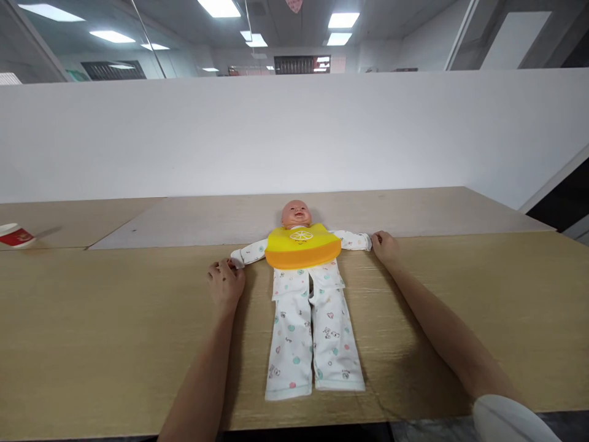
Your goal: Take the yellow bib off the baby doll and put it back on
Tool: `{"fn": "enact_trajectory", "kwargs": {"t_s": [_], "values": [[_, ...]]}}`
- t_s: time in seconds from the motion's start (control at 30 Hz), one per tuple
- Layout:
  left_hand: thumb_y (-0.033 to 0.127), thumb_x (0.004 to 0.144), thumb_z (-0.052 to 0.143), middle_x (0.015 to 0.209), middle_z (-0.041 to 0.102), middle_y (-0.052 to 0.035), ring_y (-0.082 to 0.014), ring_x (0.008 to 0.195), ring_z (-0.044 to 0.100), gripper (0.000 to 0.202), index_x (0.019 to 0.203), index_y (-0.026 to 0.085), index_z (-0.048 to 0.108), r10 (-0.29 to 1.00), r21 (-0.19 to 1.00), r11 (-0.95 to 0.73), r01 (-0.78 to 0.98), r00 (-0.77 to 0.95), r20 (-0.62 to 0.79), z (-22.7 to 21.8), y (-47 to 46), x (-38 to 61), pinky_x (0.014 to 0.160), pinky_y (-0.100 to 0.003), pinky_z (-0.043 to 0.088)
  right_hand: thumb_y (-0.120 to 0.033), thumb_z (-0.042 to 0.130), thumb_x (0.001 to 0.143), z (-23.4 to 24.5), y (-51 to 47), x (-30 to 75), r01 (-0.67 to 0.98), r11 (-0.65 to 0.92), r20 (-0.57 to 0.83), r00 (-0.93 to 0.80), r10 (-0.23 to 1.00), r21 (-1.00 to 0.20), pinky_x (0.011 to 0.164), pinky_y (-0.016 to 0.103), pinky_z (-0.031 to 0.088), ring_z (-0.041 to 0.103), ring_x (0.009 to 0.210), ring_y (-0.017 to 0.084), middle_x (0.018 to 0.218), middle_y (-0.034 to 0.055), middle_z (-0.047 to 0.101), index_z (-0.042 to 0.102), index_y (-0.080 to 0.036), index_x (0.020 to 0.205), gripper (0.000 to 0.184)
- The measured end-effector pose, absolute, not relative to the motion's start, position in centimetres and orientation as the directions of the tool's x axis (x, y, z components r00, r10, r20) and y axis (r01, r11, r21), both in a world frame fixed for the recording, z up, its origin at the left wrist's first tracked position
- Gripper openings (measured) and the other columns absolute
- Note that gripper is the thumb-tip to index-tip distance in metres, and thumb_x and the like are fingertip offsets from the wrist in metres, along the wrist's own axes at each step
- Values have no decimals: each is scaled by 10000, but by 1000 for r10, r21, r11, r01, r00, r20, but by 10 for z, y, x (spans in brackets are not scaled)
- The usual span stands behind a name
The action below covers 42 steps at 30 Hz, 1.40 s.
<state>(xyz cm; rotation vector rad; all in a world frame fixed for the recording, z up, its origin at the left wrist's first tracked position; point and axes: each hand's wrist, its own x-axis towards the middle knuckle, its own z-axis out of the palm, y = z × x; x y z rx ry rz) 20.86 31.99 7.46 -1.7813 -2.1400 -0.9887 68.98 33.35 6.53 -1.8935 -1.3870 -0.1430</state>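
Note:
A baby doll (297, 213) lies on its back on the wooden table, head toward the wall and arms spread. Over its chest is a yellow bib (304, 244) with an orange lower pocket and a citrus-slice print. White patterned pants (292, 344) stretch toward me below a matching top. At the cuff of the sleeve on the left, my left hand (225, 281) is closed with its fingertips on the fabric. My right hand (384, 247) pinches the end of the opposite sleeve (354, 240). Both forearms rest along either side of the doll.
A red and white paper cup (15, 236) lies tipped over at the far left of the table (129, 344). A paler board (414, 212) runs along the back, against a white partition wall (294, 135) with glass above it. The table's front edge is near me.

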Motion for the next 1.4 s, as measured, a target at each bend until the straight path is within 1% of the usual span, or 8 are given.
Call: {"fn": "enact_trajectory", "kwargs": {"t_s": [0.2, 0.5, 0.63, 0.8, 1.07, 1.27, 1.4], "values": [[250, 784, 535, 1113, 576, -189, -331, 1079, 539, 302, 1063, 139, 564, 831, 352, 93, 931, -267, 488, 77, 318, 210, 934, -453, 432, -318, 392, 859, 65, 333, 690, 858, -93, 511, 384, 769, -505, 704, 302, 390, 561, 779, 220, 869, 155, 683, 679, -128, 841, 344], [237, 793, 531, 1132, 569, -195, -342, 1148, 507, 302, 1074, 136, 573, 835, 358, 92, 929, -268, 481, 78, 317, 211, 971, -478, 414, -347, 386, 855, 63, 335, 692, 862, -86, 520, 378, 766, -500, 691, 303, 392, 559, 769, 223, 861, 154, 683, 671, -140, 826, 353], [240, 795, 541, 1162, 568, -197, -347, 1126, 521, 319, 1093, 134, 578, 838, 349, 111, 930, -277, 471, 79, 316, 212, 943, -482, 432, -374, 379, 867, 64, 334, 691, 853, -85, 519, 390, 761, -516, 685, 301, 392, 559, 758, 221, 858, 150, 684, 664, -146, 827, 368], [235, 805, 524, 1184, 554, -202, -345, 1104, 529, 315, 1100, 137, 575, 848, 335, 129, 933, -279, 451, 81, 314, 214, 900, -476, 452, -358, 389, 862, 64, 334, 690, 856, -69, 514, 370, 774, -511, 705, 303, 397, 563, 764, 221, 870, 151, 682, 659, -144, 834, 345], [249, 789, 513, 1174, 555, -203, -344, 1097, 527, 321, 1084, 135, 568, 850, 348, 110, 931, -270, 453, 81, 315, 212, 940, -474, 423, -381, 367, 874, 62, 335, 691, 866, -75, 517, 362, 776, -494, 704, 305, 401, 559, 767, 222, 876, 149, 679, 663, -148, 843, 378], [248, 780, 504, 1107, 581, -213, -348, 1124, 519, 287, 1038, 135, 558, 830, 339, 48, 940, -226, 510, 76, 318, 209, 974, -492, 401, -363, 381, 860, 64, 334, 690, 864, -85, 503, 366, 783, -497, 701, 310, 402, 562, 774, 226, 903, 161, 683, 670, -139, 847, 367], [243, 788, 486, 1062, 586, -201, -361, 1174, 480, 225, 983, 156, 556, 794, 359, 36, 933, -245, 556, 74, 320, 208, 990, -515, 371, -356, 386, 863, 66, 333, 689, 854, -76, 496, 369, 786, -514, 708, 311, 405, 567, 793, 228, 903, 161, 685, 680, -131, 879, 370]]}}
